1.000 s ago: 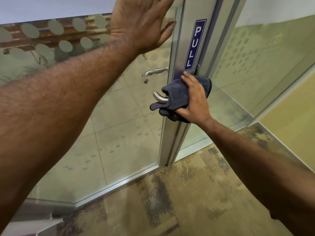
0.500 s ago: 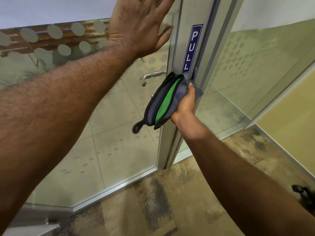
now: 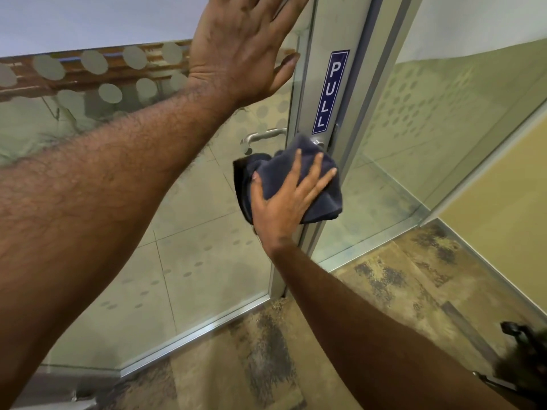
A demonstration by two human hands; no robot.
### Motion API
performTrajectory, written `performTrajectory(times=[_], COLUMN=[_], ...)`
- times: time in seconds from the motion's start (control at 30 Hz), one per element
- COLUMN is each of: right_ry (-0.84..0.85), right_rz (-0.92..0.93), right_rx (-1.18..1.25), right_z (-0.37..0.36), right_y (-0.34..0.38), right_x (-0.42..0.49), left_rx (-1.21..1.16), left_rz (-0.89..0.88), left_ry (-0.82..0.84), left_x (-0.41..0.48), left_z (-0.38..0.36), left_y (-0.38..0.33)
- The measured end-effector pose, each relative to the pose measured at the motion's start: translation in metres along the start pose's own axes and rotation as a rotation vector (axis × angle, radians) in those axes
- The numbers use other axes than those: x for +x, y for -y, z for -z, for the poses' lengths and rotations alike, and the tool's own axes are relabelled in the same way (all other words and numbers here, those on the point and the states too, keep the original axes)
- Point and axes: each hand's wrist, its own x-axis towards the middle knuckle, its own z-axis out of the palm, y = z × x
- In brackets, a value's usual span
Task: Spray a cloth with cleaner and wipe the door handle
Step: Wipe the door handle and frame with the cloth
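A dark blue-grey cloth [image 3: 318, 173] is bunched over the near door handle on the metal door frame. Only the handle's round base [image 3: 319, 141] shows above the cloth. My right hand [image 3: 284, 202] lies on the cloth with fingers spread, pressing it against the handle. My left hand [image 3: 239, 45] is flat and open against the glass door at the top, fingers apart, holding nothing. The handle on the far side [image 3: 262, 137] shows through the glass. No spray bottle is in view.
A blue PULL sign [image 3: 330, 93] runs down the aluminium frame above the handle. Frosted dotted glass panels [image 3: 444, 119] stand left and right of the frame. Patterned carpet [image 3: 384, 285] covers the floor below. A dark object [image 3: 524, 350] sits at the lower right edge.
My right hand turned from gripping the cloth edge-on, green side showing, to lying flat over it with fingers spread. The cloth now covers the handle. My left hand stayed on the glass.
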Motion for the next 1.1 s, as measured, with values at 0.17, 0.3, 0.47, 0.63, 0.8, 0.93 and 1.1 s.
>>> performTrajectory(times=[0.17, 0.3, 0.47, 0.63, 0.8, 0.93, 1.1], right_ry=[0.123, 0.159, 0.283, 0.249, 0.026, -0.025, -0.022], right_rz=[0.475, 0.753, 1.127, 1.344, 1.089, 0.756, 0.263], right_rx=[-0.346, -0.408, -0.450, -0.305, -0.212, -0.112, 0.205], right_z=[0.009, 0.017, 0.029, 0.027, 0.015, 0.008, 0.006], right_y=[-0.032, -0.035, -0.042, -0.061, -0.072, -0.077, -0.056], right_x=[0.020, 0.040, 0.066, 0.090, 0.076, 0.056, 0.037], left_rx=[-0.010, -0.024, -0.028, -0.009, 0.017, 0.041, 0.016], left_rz=[-0.006, 0.007, 0.008, 0.004, 0.016, -0.008, -0.005], left_ry=[-0.008, 0.029, 0.026, 0.038, 0.026, -0.016, 0.025], left_x=[-0.001, -0.002, -0.001, -0.002, -0.003, -0.002, -0.001], left_z=[-0.001, -0.003, -0.002, -0.001, -0.001, -0.003, -0.001], left_y=[0.000, -0.001, -0.001, -0.002, -0.001, 0.001, 0.000])
